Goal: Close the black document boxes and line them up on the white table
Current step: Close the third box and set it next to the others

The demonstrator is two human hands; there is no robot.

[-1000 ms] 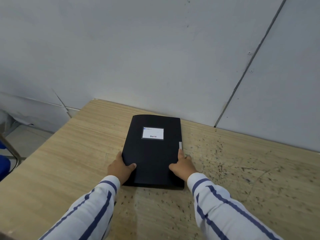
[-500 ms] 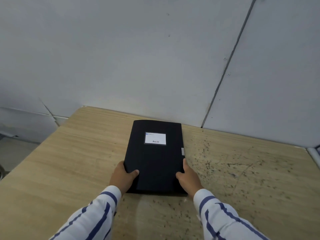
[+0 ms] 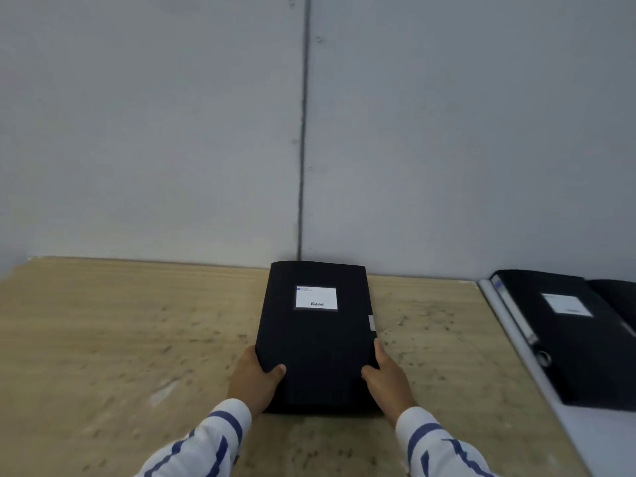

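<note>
A: While gripped at both near corners, closed black document box (image 3: pixel 315 335) flat on wooden table (image 3: pixel 120 339), between the hands.
B: Left hand (image 3: pixel 253 380)?
A: Clamped on near-left edge, thumb over the lid, fingers hidden beneath.
B: Right hand (image 3: pixel 389 378)?
A: Same on near-right edge, thumb on top, wrapped round the side.
B: Sleeves?
A: White with blue stripes (image 3: pixel 213 438).
B: Label?
A: White label (image 3: pixel 316 297) on lid, far from the hands, print too blurred to read.
B: Anything else?
A: Second black box (image 3: pixel 564 342) well right of right hand, lying closed on white table (image 3: pixel 605 438). Third dark box (image 3: pixel 619 297) just beyond it, mostly cut off. Grey wall (image 3: pixel 155 132) behind.
</note>
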